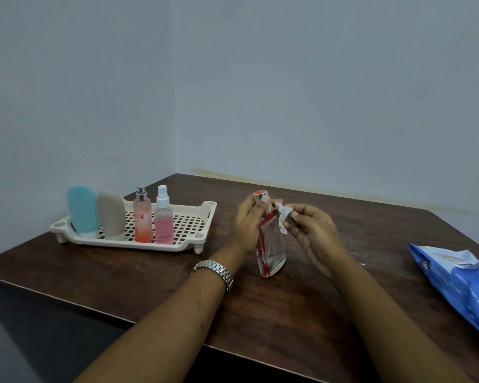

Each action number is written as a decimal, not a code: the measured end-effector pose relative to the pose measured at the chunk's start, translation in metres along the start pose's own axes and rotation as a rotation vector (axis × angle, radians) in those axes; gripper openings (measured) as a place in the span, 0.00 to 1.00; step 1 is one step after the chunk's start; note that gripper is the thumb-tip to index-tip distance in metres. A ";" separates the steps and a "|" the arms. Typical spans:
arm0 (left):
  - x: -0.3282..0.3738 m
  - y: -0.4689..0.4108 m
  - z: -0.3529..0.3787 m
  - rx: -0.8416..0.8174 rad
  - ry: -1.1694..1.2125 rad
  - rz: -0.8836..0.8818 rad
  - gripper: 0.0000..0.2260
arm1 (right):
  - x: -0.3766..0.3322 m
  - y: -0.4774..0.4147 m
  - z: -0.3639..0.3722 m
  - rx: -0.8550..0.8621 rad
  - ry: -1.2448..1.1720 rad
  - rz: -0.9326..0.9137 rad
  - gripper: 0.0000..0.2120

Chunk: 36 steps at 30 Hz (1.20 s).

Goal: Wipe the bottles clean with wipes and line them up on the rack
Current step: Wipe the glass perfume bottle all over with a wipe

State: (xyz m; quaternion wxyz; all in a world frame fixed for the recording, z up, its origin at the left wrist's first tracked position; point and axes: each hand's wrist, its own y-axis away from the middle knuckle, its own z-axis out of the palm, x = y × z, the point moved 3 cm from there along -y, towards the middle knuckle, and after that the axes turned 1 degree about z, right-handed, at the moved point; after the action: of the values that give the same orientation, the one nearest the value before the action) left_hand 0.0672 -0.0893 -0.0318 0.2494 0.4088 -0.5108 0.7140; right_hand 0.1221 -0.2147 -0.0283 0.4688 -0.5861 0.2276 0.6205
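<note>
- Dark wooden surface (343, 244): the wiping step is live, mid-surface, right of the rack.
- Cream plastic lattice rack (127, 243): next, I judge, this bottle needs standing beside the four bottles (143, 217) lined there.
- Clear red-streaked glass bottle (273, 250): long axis near vertical, red cap up, leaning slightly left.
- Left hand (246, 225): fingers grip the neck.
- Right hand (313, 233): fingers pinch the wipe.
- Crumpled white wipe (284, 217): at the shoulder.

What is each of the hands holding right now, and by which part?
Left hand grips the clear, red-streaked bottle at its neck, just under the cap. Right hand pinches a crumpled white wipe by its edge, beside the bottle's shoulder.
</note>
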 end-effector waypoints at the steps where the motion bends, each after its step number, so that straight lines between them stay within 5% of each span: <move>1: 0.000 0.001 0.000 -0.012 -0.010 0.000 0.19 | -0.002 0.000 0.001 -0.004 -0.010 -0.029 0.08; 5: 0.004 0.003 0.003 -0.058 -0.027 0.006 0.14 | 0.000 0.001 0.003 -0.029 0.073 -0.084 0.07; 16: -0.001 0.000 -0.002 0.028 -0.095 0.056 0.12 | 0.022 0.000 -0.001 -0.147 0.599 0.167 0.16; 21: -0.004 -0.001 -0.006 0.100 -0.080 0.026 0.12 | 0.018 -0.001 -0.001 -0.063 0.790 0.041 0.16; 27: -0.001 0.000 -0.001 -0.005 -0.088 0.092 0.16 | 0.003 0.000 0.004 0.088 0.510 -0.274 0.08; 31: -0.003 -0.002 -0.001 -0.023 -0.148 0.150 0.16 | -0.007 0.005 0.012 0.046 0.460 -0.383 0.11; 36: -0.003 -0.002 0.002 -0.024 -0.198 0.203 0.28 | -0.013 0.012 0.023 0.023 0.662 -0.513 0.10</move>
State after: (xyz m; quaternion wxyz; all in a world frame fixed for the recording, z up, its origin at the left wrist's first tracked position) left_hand 0.0706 -0.0899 -0.0331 0.1293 0.4205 -0.5801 0.6856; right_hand 0.0987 -0.2049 -0.0148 0.5163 -0.7862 0.2194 0.2593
